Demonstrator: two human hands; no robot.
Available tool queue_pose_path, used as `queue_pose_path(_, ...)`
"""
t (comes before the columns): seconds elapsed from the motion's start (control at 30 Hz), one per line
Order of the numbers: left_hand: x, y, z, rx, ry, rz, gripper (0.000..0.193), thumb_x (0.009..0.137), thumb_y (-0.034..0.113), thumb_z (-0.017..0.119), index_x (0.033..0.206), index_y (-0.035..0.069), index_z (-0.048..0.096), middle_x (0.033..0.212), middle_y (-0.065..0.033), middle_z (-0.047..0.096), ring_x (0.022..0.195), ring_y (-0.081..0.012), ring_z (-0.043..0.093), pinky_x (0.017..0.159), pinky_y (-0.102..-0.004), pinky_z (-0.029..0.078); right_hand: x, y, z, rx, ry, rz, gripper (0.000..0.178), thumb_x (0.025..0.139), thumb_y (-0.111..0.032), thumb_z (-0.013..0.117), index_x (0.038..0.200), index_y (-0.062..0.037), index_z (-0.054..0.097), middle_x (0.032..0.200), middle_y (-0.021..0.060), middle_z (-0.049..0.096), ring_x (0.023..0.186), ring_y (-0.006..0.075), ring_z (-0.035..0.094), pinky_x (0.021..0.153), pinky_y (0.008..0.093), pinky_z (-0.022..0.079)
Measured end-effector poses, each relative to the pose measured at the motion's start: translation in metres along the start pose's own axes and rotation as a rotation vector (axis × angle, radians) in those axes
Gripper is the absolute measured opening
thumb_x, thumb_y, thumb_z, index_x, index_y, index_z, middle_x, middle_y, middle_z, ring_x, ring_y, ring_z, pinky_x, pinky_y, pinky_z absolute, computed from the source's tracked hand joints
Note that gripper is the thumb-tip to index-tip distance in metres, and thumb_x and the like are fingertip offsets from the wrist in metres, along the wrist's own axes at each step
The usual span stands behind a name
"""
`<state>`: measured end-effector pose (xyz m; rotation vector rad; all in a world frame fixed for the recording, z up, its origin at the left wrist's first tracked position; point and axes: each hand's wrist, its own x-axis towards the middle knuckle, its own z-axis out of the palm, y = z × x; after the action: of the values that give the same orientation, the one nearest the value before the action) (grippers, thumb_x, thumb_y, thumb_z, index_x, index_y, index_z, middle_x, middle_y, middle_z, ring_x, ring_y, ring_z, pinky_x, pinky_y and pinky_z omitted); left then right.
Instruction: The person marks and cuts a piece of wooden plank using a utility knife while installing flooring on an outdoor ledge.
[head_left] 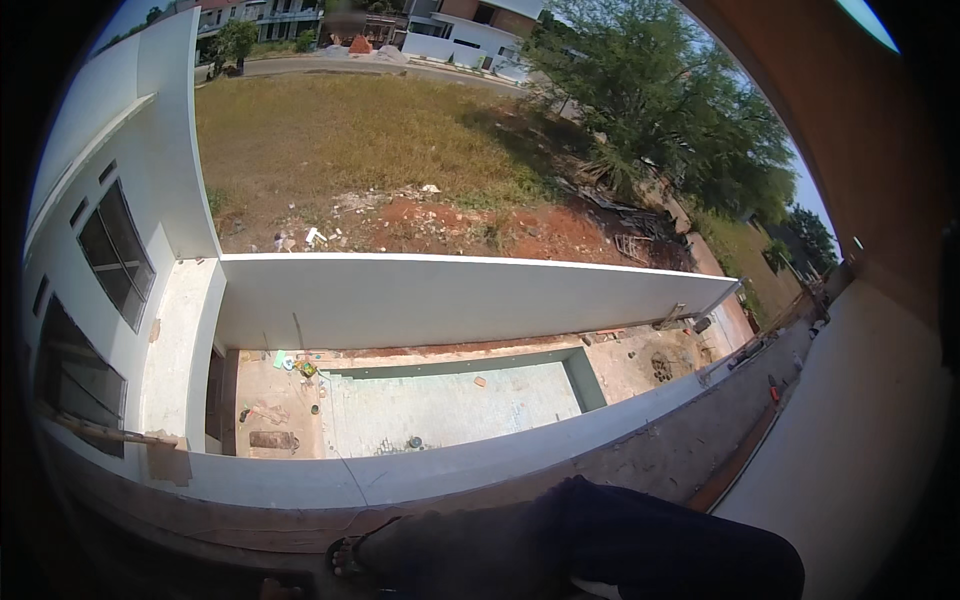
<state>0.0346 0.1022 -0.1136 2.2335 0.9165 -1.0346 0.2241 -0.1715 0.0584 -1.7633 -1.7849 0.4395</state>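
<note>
Neither of my hands can be made out. My leg in dark trousers (660, 540) stretches across the lower edge, and my sandalled foot (345, 555) rests on a narrow ledge (270, 530). A small brownish patch (280, 590) shows at the bottom edge, too dark to tell what it is. Just beyond the foot runs a low white parapet (420, 480). A red-handled object (773, 390) lies on the grey ledge to the right, its kind too small to make out.
Far below the parapet lies a pale tiled pool (450, 400), bordered by a tall white boundary wall (450, 300). A white building with windows (115, 255) rises at left. To the right slopes a cream wall (850, 430). Beyond are a grassy lot (350, 130) and a tree (660, 110).
</note>
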Motion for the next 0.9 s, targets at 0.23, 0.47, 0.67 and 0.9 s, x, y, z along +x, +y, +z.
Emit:
queue_pose_path(0.23,-0.073,0.070,-0.019,-0.267,-0.002,-0.292,0.116,0.073,0.040,0.085,0.160,0.006,0.016,0.160,-0.0223,0.031,0.150,-0.0496,0.015,0.123,-0.0550,0.013,-0.074,0.010,0.048,-0.140,-0.223,-0.021,0.050,0.096,-0.030,0.054,0.140,-0.0064,0.049,0.139,0.0213,0.054,0.130,0.0382,0.050,0.111,0.0531,0.034)
queue_pose_path(0.47,-0.124,0.088,0.008,-0.285,0.114,-0.349,0.113,0.077,0.034,0.082,0.160,0.005,0.011,0.158,-0.0312,0.028,0.149,-0.0526,0.013,0.121,-0.0634,0.006,-0.075,0.006,0.056,-0.141,-0.376,-0.040,0.046,0.096,-0.024,0.051,0.139,-0.0056,0.051,0.138,0.0211,0.055,0.130,0.0376,0.051,0.111,0.0538,0.034)
queue_pose_path(0.67,-0.105,0.085,0.020,-0.282,0.119,-0.339,0.123,0.070,0.038,0.087,0.160,0.007,0.010,0.155,-0.0392,0.024,0.148,-0.0563,0.009,0.120,-0.0641,0.006,-0.075,-0.005,0.032,-0.178,-0.335,-0.083,0.044,0.097,-0.019,0.046,0.138,-0.0057,0.051,0.138,0.0208,0.056,0.132,0.0360,0.050,0.112,0.0528,0.033)
queue_pose_path(0.9,-0.113,0.094,-0.006,-0.342,0.083,-0.343,0.124,0.070,0.036,0.088,0.160,0.006,0.009,0.155,-0.0414,0.020,0.148,-0.0561,0.008,0.121,-0.0625,0.007,-0.071,0.006,0.038,-0.215,-0.338,-0.071,0.046,0.093,-0.023,0.051,0.136,-0.0064,0.049,0.138,0.0190,0.054,0.131,0.0359,0.049,0.109,0.0554,0.035)
